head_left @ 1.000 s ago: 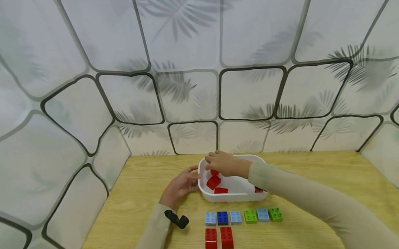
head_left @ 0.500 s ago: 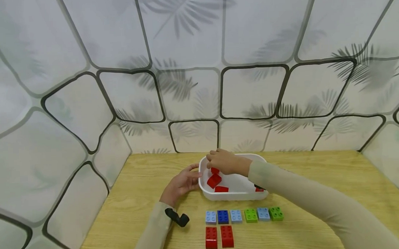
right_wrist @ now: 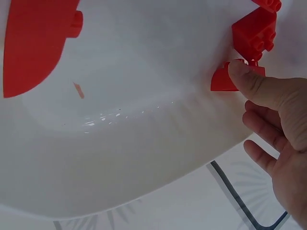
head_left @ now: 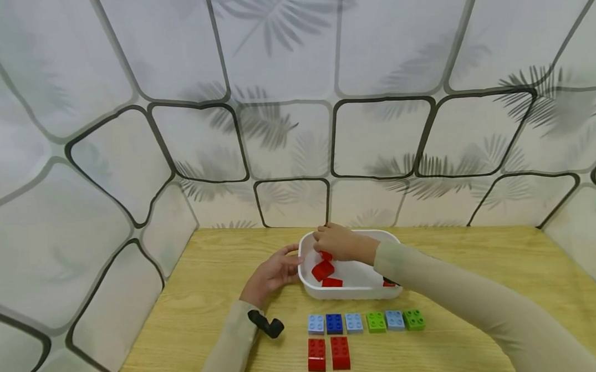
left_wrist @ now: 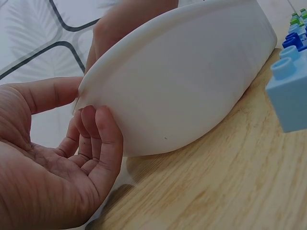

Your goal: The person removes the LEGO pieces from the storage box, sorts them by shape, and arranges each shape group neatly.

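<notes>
At the left end of a white plastic tub [head_left: 352,293], my left hand [head_left: 271,277] grips the rim, its bent fingers against the outer wall in the left wrist view. My right hand [head_left: 341,243] reaches down into the tub. The right wrist view shows its thumb on a curved red toy brick [right_wrist: 224,79], with the index finger hidden. Another red brick [right_wrist: 254,34] lies beside it. More red bricks are in the tub, one [head_left: 332,282] near the front wall and a large-looking one [right_wrist: 36,43] close to the right wrist camera.
In front of the tub, a row of toy bricks runs across the wooden table [head_left: 221,256]: light blue [head_left: 316,324], dark blue [head_left: 334,323] and green [head_left: 376,322] among them. Two red bricks [head_left: 316,355] stand nearer. A patterned curtain [head_left: 296,141] surrounds the table.
The right hand has shifted very slightly within the tub, and the red brick under it shows a little differently. The left hand and the bricks on the table keep their places.
</notes>
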`<state>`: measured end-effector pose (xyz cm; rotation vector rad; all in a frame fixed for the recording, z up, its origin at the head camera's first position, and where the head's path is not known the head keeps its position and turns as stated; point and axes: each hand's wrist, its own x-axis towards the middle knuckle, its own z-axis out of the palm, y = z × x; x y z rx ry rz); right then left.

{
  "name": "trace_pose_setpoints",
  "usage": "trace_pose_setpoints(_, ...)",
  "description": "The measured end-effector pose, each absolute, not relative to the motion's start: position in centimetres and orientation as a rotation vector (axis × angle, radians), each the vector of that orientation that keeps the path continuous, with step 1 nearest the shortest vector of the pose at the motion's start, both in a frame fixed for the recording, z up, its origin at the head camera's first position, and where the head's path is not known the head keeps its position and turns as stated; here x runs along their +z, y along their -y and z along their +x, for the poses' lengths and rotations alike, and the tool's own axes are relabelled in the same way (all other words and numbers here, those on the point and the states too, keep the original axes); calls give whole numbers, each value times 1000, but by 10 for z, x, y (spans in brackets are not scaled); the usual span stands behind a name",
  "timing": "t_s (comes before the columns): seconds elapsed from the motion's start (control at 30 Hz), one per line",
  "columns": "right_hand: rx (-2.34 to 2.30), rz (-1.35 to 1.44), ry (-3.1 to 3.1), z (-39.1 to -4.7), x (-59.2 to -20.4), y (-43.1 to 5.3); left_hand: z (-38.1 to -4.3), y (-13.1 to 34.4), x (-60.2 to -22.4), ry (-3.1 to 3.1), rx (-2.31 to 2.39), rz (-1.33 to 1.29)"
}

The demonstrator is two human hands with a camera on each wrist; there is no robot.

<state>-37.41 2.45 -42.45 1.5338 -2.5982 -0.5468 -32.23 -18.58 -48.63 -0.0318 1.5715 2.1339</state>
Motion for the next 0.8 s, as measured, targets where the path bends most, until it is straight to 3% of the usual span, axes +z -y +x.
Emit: trace_pose_setpoints(0.8,-662,1460,2612,-372,-433,-33,-323,188,-492,-1545,2141,54)
